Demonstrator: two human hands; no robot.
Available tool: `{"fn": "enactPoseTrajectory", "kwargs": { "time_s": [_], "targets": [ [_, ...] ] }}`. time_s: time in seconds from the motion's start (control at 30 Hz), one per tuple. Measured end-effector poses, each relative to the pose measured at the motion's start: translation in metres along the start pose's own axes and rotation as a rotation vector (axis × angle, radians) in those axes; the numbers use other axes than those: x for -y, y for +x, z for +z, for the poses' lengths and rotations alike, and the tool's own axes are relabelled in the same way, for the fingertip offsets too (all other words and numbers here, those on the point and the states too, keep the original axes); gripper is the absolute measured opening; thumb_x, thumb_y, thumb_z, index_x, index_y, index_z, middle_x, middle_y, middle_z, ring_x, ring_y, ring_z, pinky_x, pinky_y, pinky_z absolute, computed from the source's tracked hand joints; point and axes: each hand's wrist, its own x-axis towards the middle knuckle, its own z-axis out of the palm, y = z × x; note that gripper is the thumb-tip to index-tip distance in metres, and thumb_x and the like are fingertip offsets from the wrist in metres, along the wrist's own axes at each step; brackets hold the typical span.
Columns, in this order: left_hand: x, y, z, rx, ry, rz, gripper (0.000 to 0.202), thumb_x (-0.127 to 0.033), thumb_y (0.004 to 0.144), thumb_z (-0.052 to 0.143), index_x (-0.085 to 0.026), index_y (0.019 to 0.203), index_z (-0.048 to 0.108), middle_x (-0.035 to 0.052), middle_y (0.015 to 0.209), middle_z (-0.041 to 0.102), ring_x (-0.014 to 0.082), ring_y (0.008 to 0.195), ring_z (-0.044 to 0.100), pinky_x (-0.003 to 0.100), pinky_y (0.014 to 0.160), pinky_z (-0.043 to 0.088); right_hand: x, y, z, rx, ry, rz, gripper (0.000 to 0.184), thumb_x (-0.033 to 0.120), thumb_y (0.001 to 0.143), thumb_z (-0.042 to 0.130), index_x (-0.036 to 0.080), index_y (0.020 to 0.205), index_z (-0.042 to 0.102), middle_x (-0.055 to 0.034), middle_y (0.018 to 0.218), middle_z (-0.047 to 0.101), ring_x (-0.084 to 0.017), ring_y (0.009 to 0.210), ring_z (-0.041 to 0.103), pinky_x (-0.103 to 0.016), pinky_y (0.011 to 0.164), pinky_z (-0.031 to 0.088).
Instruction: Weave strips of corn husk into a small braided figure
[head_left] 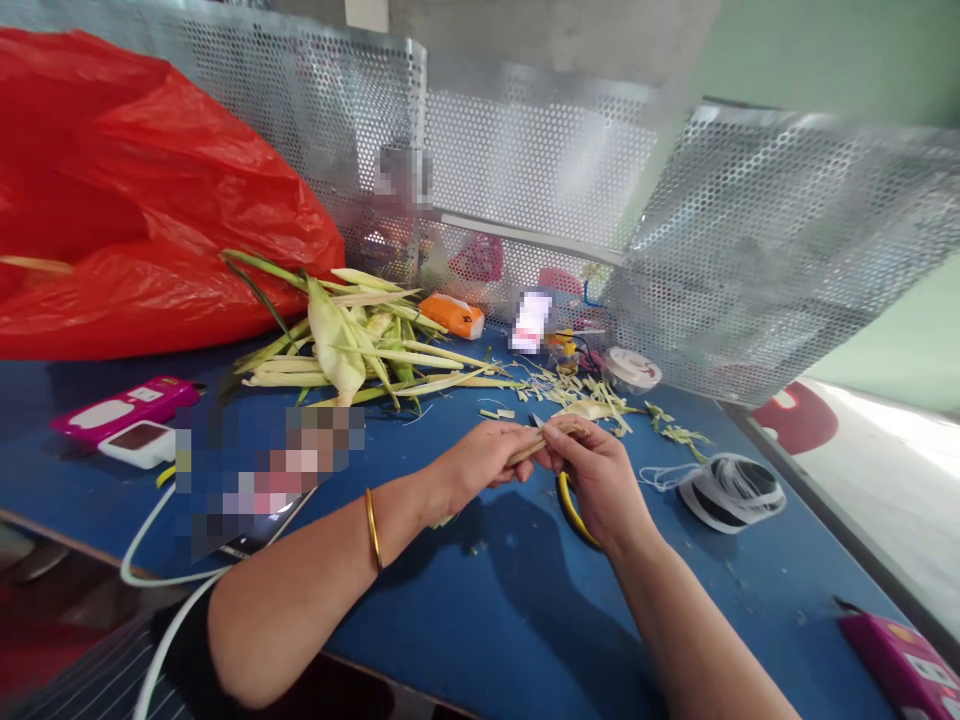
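Note:
Both hands meet over the blue table (pixel 465 620). My left hand (pixel 480 462), with a gold bangle (pixel 372 528) on its wrist, is closed around one end of a thin pale leaf strip (pixel 534 446). My right hand (pixel 596 478) pinches the other end of that strip. A yellow-handled tool (pixel 570 508) lies on the table under my right hand, partly hidden. Behind the hands lies a pile of green and pale yellow leaves (pixel 352 345), with cut scraps (pixel 592 398) scattered to its right.
A big red plastic bag (pixel 127 200) fills the back left. A perforated metal screen (pixel 570 170) stands along the back. A spool of white thread (pixel 731 490), a small round tin (pixel 632 368), an orange box (pixel 452 315), pink devices (pixel 127 402) and a white cable (pixel 169 560) lie around.

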Motion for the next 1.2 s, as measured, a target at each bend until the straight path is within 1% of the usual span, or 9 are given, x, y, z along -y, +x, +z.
{"fn": "enactPoseTrajectory", "kwargs": {
  "time_s": [0.3, 0.4, 0.47, 0.53, 0.57, 0.67, 0.9, 1.07, 1.2],
  "targets": [
    [-0.002, -0.001, -0.005, 0.052, -0.134, -0.105, 0.026, -0.041, 0.082, 0.060, -0.015, 0.076, 0.061, -0.0066, 0.055, 0.040, 0.0047, 0.044, 0.022, 0.023, 0.046, 0.013, 0.004, 0.005, -0.006, 0.054, -0.158, -0.087, 0.017, 0.037, 0.079, 0.069, 0.020, 0.082, 0.066, 0.0018, 0.062, 0.060, -0.013, 0.057, 0.052, -0.026, 0.058, 0.039],
    [-0.001, 0.001, -0.005, -0.057, -0.205, -0.107, 0.020, -0.031, 0.086, 0.054, -0.015, 0.074, 0.058, -0.0055, 0.055, 0.042, 0.0046, 0.043, 0.028, 0.022, 0.045, 0.017, 0.016, 0.014, -0.038, 0.025, -0.650, -0.116, 0.024, 0.035, 0.084, 0.059, 0.021, 0.102, 0.068, -0.0038, 0.084, 0.069, -0.017, 0.066, 0.061, -0.029, 0.064, 0.044],
    [0.000, 0.005, -0.005, -0.141, -0.261, -0.142, 0.018, -0.025, 0.088, 0.049, -0.015, 0.074, 0.056, -0.0043, 0.057, 0.044, 0.0051, 0.044, 0.034, 0.021, 0.046, 0.022, 0.022, 0.018, -0.068, -0.069, -1.272, -0.120, 0.023, 0.024, 0.086, 0.055, 0.022, 0.103, 0.070, -0.0082, 0.100, 0.070, -0.021, 0.081, 0.064, -0.030, 0.070, 0.044],
    [0.001, 0.008, -0.007, -0.204, -0.315, -0.188, 0.019, -0.023, 0.090, 0.047, -0.015, 0.075, 0.054, -0.0037, 0.059, 0.046, 0.0052, 0.046, 0.038, 0.021, 0.047, 0.026, 0.022, 0.020, -0.097, 0.005, -1.766, 0.095, 0.023, 0.017, 0.085, 0.053, 0.020, 0.097, 0.072, -0.0112, 0.099, 0.071, -0.025, 0.089, 0.065, -0.031, 0.069, 0.042],
    [0.002, 0.009, -0.007, -0.218, -0.337, -0.211, 0.019, -0.023, 0.091, 0.047, -0.015, 0.076, 0.053, -0.0037, 0.060, 0.046, 0.0052, 0.046, 0.039, 0.021, 0.047, 0.027, 0.020, 0.020, -0.108, 0.052, -1.806, 0.146, 0.020, 0.015, 0.083, 0.055, 0.019, 0.092, 0.073, -0.0111, 0.095, 0.071, -0.025, 0.089, 0.065, -0.031, 0.069, 0.042],
    [0.004, 0.011, -0.007, -0.195, -0.369, -0.274, 0.018, -0.024, 0.092, 0.048, -0.015, 0.077, 0.053, -0.0042, 0.060, 0.046, 0.0049, 0.046, 0.040, 0.021, 0.048, 0.027, 0.010, 0.016, -0.126, 0.140, -1.847, 0.202, 0.017, 0.013, 0.082, 0.057, 0.018, 0.085, 0.073, -0.0101, 0.087, 0.071, -0.024, 0.086, 0.067, -0.029, 0.067, 0.041],
    [0.003, 0.008, -0.003, -0.124, -0.366, -0.301, 0.019, -0.025, 0.090, 0.051, -0.014, 0.076, 0.055, -0.0043, 0.058, 0.047, 0.0055, 0.046, 0.039, 0.020, 0.048, 0.029, -0.005, 0.010, -0.119, 0.213, -1.847, 0.159, 0.023, 0.004, 0.088, 0.044, 0.012, 0.088, 0.066, -0.0173, 0.098, 0.066, -0.024, 0.081, 0.067, -0.031, 0.064, 0.038],
    [0.004, 0.008, -0.003, -0.122, -0.348, -0.303, 0.021, -0.023, 0.092, 0.048, -0.014, 0.075, 0.055, -0.0042, 0.057, 0.048, 0.0053, 0.046, 0.040, 0.020, 0.048, 0.028, 0.001, 0.023, -0.129, 0.119, -1.683, 0.153, 0.014, 0.009, 0.088, 0.048, 0.016, 0.084, 0.060, -0.0129, 0.093, 0.068, -0.021, 0.080, 0.066, -0.028, 0.066, 0.041],
    [0.007, 0.009, -0.004, -0.097, -0.360, -0.307, 0.021, -0.021, 0.093, 0.046, -0.013, 0.075, 0.055, -0.0042, 0.057, 0.048, 0.0048, 0.045, 0.040, 0.019, 0.048, 0.028, 0.014, 0.041, -0.136, -0.028, -1.429, 0.145, 0.018, 0.017, 0.092, 0.039, 0.019, 0.086, 0.055, -0.0041, 0.076, 0.069, -0.014, 0.065, 0.065, -0.024, 0.064, 0.045]
  ]
}}
